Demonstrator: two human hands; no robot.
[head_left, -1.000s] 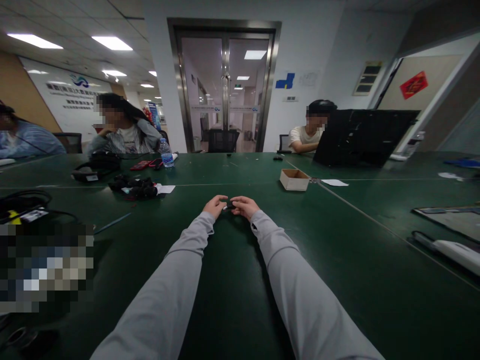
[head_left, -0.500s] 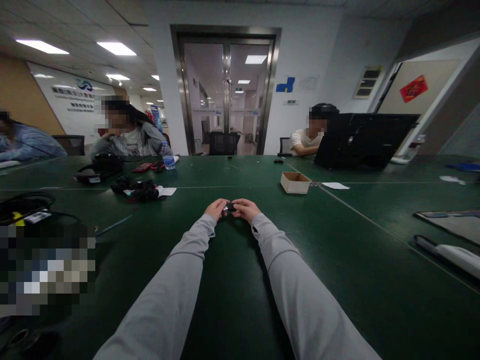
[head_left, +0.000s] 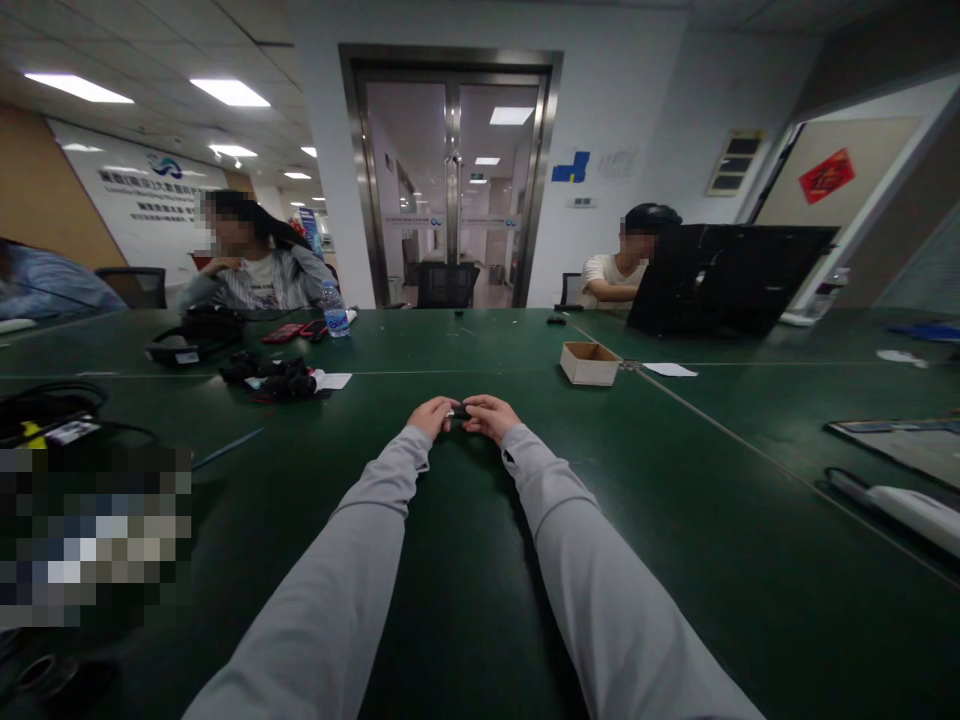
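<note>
**A:** What sits between my hands, and where?

**B:** A small dark object (head_left: 459,411), held just above the green table (head_left: 675,520) at arm's length, midway between the two grey sleeves. Too small to identify — a pale glint shows at its left end.

**A:** My grip?

**B:** My left hand (head_left: 432,415) pinches the left end with curled fingers; my right hand (head_left: 489,415) closes on the right end the same way. Both are nearly closed, fingertips meeting on the piece.

**A:** What has changed over the last second?

**B:** Very little. The hands sit at the same spot, the piece between them as before; only the view has shifted slightly. I judge the work to be a fine adjustment at the fingertips, not a move across the table.

**A:** Orientation?

**B:** The long axis runs left to right, roughly level, hand to hand. Which end is the front I cannot tell.

**A:** Surroundings?

**B:** A cardboard box (head_left: 589,363) lies well beyond on the right, a black bundle (head_left: 270,378) on the left, and a water bottle (head_left: 334,311) farther back; two people sit at the far edge.
</note>
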